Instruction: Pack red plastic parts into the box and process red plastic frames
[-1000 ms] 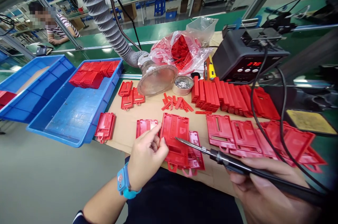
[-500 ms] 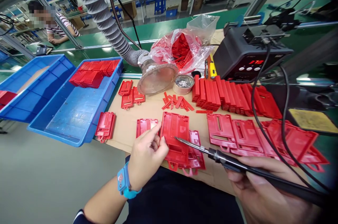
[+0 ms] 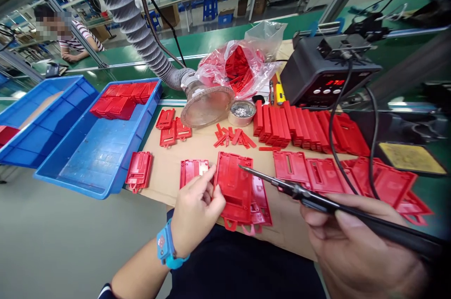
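Steadily, the left hand (image 3: 195, 209) curls its fingers against the edge of a red plastic housing (image 3: 233, 188) lying on a cardboard sheet (image 3: 200, 148), bracing it well, though any pinch is hidden. The right hand (image 3: 355, 242) wraps a soldering iron (image 3: 303, 192), its tip low over the housing, contact hard to make out.

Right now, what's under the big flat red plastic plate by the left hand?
Under the big red plate, a narrower red plate pokes out rightward; the rest is covered and hidden.
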`<action>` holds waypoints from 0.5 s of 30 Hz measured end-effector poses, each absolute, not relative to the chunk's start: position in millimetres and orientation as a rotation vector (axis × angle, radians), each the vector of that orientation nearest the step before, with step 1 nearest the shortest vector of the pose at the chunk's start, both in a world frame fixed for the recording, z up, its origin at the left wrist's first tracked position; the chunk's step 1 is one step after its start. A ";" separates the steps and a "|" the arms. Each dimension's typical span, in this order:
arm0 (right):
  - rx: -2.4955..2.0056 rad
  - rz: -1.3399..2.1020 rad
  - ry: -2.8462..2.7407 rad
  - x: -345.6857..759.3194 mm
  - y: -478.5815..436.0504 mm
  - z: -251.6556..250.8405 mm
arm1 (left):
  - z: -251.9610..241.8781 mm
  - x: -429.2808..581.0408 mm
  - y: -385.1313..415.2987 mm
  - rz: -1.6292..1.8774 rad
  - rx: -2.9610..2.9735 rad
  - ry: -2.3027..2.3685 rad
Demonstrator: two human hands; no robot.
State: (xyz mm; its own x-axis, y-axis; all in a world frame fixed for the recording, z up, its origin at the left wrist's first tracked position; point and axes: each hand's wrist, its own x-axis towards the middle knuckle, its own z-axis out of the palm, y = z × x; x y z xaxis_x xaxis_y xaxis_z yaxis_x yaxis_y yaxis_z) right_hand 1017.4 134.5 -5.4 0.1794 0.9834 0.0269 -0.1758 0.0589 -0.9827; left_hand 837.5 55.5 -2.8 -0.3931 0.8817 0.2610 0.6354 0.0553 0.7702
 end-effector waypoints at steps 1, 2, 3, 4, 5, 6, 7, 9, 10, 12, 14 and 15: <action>-1.111 1.134 -0.963 1015.7 135.6 -5.5 | -3.3 838.1 55.3 1.246 1.555 2.059; -1.085 1.136 -0.955 1014.0 136.6 -5.7 | -3.8 838.7 55.0 1.234 1.571 2.065; -1.061 1.137 -0.949 1012.5 137.3 -6.0 | -4.2 839.3 54.7 1.221 1.584 2.071; -1.042 1.130 -0.950 1011.3 137.8 -6.5 | -4.5 839.9 54.4 1.210 1.592 2.078; -1.031 1.120 -0.957 1010.3 138.0 -7.1 | -4.7 840.4 54.2 1.203 1.600 2.080; -1.027 1.113 -0.966 1009.6 138.1 -7.8 | -5.0 840.8 54.0 1.201 1.606 2.080; -1.023 1.104 -0.975 1009.1 138.1 -8.6 | -5.3 841.1 53.8 1.204 1.611 2.078; -1.017 1.092 -0.990 1008.8 138.2 -10.4 | -6.0 841.4 53.6 1.211 1.617 2.072; -1.011 1.091 -0.994 1008.9 138.2 -11.2 | -6.3 841.4 53.6 1.215 1.617 2.071; -0.999 1.094 -1.001 1009.2 138.4 -12.6 | -6.9 841.6 53.7 1.216 1.613 2.071; -0.993 1.093 -1.001 1009.5 138.6 -13.6 | -7.0 841.9 53.7 1.216 1.611 2.074; -0.993 1.090 -0.997 1009.6 138.7 -13.9 | -6.8 842.1 53.7 1.217 1.612 2.076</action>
